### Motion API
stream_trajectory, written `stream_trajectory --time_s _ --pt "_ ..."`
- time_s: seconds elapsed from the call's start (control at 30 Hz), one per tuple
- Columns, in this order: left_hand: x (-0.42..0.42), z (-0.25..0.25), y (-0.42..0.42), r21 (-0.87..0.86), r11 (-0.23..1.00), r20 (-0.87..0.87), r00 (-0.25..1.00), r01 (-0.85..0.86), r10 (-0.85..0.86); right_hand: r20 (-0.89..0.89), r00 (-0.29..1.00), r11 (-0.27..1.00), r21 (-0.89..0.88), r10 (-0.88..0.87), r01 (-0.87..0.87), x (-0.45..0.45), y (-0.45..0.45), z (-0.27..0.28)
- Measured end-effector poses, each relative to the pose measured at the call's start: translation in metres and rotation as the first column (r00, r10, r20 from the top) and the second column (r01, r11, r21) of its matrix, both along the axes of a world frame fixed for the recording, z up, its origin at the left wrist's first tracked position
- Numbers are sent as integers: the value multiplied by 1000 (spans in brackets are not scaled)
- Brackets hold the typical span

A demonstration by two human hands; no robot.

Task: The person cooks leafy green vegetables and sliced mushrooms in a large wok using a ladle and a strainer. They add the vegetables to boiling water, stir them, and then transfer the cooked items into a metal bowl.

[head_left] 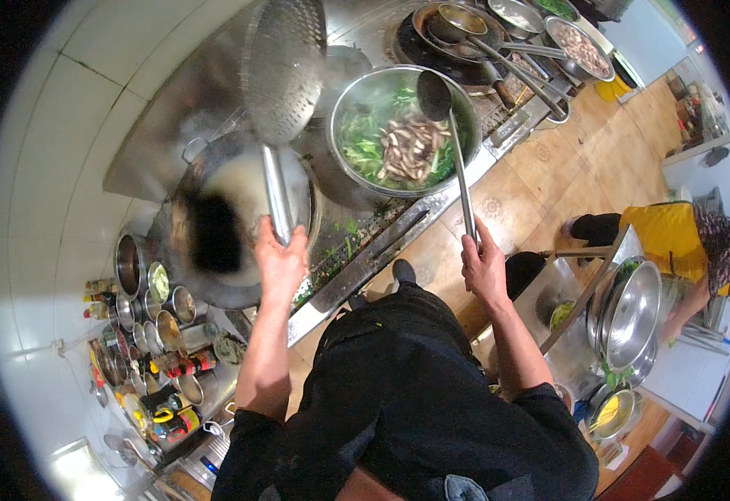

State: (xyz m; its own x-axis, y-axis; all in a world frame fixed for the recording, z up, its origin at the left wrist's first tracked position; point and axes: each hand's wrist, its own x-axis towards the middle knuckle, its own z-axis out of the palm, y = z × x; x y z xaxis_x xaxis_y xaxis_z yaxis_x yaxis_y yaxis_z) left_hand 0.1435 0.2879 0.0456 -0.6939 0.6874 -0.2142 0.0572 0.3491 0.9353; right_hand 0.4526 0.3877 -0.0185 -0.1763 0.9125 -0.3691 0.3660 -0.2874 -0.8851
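Observation:
My left hand [281, 253] grips the metal handle of a large perforated strainer [283, 75]. The strainer is tilted up above the stove, left of a steel pot. With my right hand [484, 260] I hold the long handle of a ladle [433, 95], whose dark bowl is over the pot's far right side. Green leafy vegetables [358, 150] fill the steel pot [333, 122], and a heap of sliced, mushroom-like pieces [412, 150] lies on top of them. Below the strainer, a big wok [183, 263] holds cloudy, steaming liquid [252, 188]; part of its inside is too dark to make out.
Another wok [424, 15] with ladles stands at the back, near a bowl of pale sliced meat [581, 47]. Seasoning bowls [167, 329] and bottles crowd the left counter. At right, a person in a yellow apron [665, 241] works behind stacked steel bowls [631, 316].

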Motion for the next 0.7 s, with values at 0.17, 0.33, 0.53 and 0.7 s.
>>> stream_trajectory --time_s 0.17,0.33,0.53,0.7 --pt "-39 30 -37 148 986 368 930 -71 11 -90 996 1000 -15 -25 24 -6 3 -3" --pt "-105 14 -140 9 983 312 935 -182 170 -246 968 996 -53 59 -74 -30 -3 6" --pt "-201 -6 -266 -229 922 -245 935 -313 256 -350 918 967 -97 189 -237 -65 -16 12" --pt "-212 -3 -282 -436 875 -128 977 -212 173 -244 908 925 -86 340 -369 -87 -25 -11"
